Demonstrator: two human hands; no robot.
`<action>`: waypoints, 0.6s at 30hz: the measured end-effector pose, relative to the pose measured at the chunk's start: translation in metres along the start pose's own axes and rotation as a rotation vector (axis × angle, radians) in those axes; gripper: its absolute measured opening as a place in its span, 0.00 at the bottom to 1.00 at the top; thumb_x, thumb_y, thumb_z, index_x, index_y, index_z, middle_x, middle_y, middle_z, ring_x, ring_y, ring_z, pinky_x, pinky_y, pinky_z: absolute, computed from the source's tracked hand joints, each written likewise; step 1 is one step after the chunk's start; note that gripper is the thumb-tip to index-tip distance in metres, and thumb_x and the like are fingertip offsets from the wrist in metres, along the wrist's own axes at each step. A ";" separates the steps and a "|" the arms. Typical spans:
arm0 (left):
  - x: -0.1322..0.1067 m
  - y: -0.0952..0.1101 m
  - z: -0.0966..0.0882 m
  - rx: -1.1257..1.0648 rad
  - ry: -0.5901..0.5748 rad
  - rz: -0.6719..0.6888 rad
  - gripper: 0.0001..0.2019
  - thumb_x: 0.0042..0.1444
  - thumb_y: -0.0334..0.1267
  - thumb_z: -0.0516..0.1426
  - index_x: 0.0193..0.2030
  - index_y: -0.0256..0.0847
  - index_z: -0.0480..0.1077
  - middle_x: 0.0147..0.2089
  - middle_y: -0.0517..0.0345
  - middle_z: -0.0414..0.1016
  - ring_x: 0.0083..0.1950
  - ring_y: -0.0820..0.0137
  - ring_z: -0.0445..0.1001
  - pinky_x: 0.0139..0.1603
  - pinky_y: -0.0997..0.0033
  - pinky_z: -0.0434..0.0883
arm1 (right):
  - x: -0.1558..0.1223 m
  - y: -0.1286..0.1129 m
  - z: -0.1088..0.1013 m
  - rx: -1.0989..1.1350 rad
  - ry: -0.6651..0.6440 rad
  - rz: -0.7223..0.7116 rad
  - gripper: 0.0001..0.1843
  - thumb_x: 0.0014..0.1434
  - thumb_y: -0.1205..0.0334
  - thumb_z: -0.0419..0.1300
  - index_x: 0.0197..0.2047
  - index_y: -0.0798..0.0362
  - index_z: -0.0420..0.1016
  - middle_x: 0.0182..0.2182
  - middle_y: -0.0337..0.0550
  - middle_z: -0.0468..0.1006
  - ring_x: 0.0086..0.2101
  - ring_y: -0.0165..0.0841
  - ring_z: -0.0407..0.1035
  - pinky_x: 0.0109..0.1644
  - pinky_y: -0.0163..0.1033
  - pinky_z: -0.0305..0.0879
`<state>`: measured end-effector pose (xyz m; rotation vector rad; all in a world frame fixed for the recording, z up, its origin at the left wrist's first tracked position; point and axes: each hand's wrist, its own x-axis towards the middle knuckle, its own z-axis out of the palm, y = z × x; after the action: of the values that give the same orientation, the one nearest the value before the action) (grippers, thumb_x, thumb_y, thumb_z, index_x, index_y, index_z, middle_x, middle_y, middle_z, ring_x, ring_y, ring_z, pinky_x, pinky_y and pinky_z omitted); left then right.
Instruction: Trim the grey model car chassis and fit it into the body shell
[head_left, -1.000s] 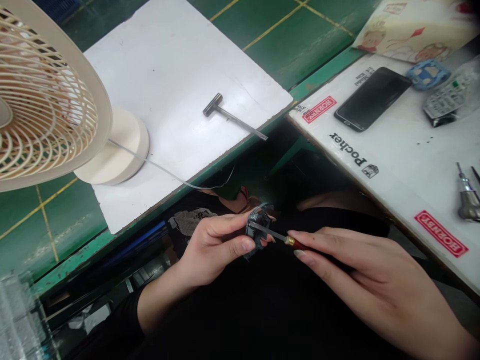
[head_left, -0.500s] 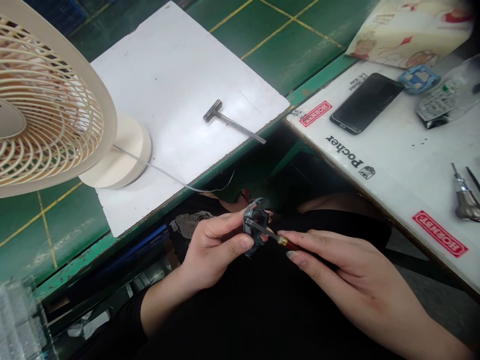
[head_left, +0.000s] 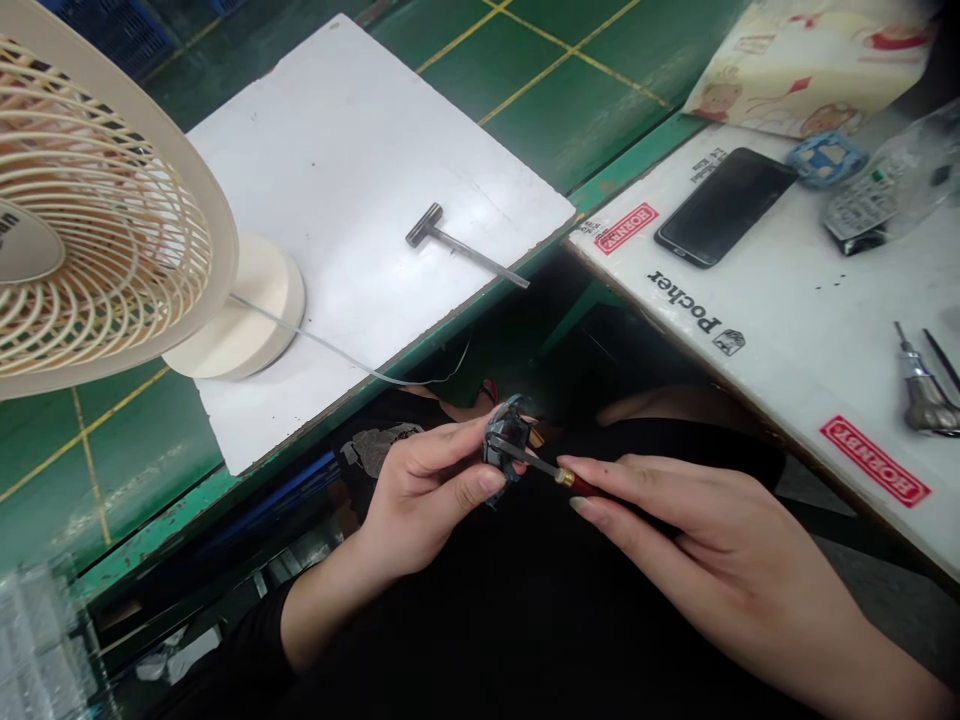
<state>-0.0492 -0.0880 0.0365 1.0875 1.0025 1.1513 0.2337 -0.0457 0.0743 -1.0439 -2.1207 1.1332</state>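
Observation:
My left hand (head_left: 435,490) pinches a small dark grey hollow part (head_left: 508,440) between thumb and fingers, over my lap. In my right hand (head_left: 697,545) is a slim hand tool (head_left: 529,458) with a flat metal blade, brass collar and dark red handle. Its blade reaches into the opening of the part; whether it is a file or a scraper I cannot tell. The blade's tip lies against the part's inner edge near my left thumb. My right thumb and index finger close on the handle, whose far end is hidden in the palm.
A beige fan (head_left: 232,310) and a small metal hammer (head_left: 465,245) are on the white board (head_left: 360,130). On the right-hand table (head_left: 795,350) lie a black phone (head_left: 727,207), a plastic bag (head_left: 874,205) and a metal-tipped tool (head_left: 922,385). A green table edge (head_left: 450,320) runs ahead.
The dark part has turned slightly in my left hand, and the blade has shifted a little to the left with it. The whole view has moved slightly.

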 end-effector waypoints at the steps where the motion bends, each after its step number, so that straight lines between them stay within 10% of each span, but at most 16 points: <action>1: -0.001 0.000 0.000 -0.020 -0.009 -0.003 0.22 0.77 0.40 0.73 0.75 0.49 0.87 0.67 0.41 0.93 0.66 0.49 0.93 0.69 0.56 0.86 | 0.000 0.001 -0.001 0.012 -0.011 0.008 0.14 0.84 0.63 0.67 0.65 0.44 0.91 0.47 0.39 0.95 0.42 0.33 0.91 0.44 0.30 0.85; 10: -0.006 -0.002 -0.002 -0.197 -0.076 -0.161 0.17 0.77 0.47 0.73 0.66 0.43 0.92 0.60 0.38 0.95 0.59 0.47 0.94 0.67 0.47 0.88 | 0.002 0.003 -0.008 0.027 -0.064 0.009 0.14 0.85 0.60 0.67 0.65 0.44 0.93 0.44 0.39 0.95 0.42 0.34 0.91 0.46 0.31 0.86; 18: -0.005 -0.004 0.000 -0.111 -0.044 -0.091 0.18 0.78 0.41 0.73 0.71 0.50 0.90 0.63 0.45 0.95 0.60 0.55 0.93 0.65 0.61 0.86 | -0.003 0.005 -0.006 0.026 -0.042 0.043 0.13 0.85 0.59 0.67 0.63 0.43 0.93 0.48 0.39 0.96 0.42 0.34 0.92 0.45 0.31 0.87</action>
<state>-0.0496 -0.0936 0.0331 0.9656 0.9332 1.0923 0.2417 -0.0432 0.0733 -1.0678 -2.1188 1.2101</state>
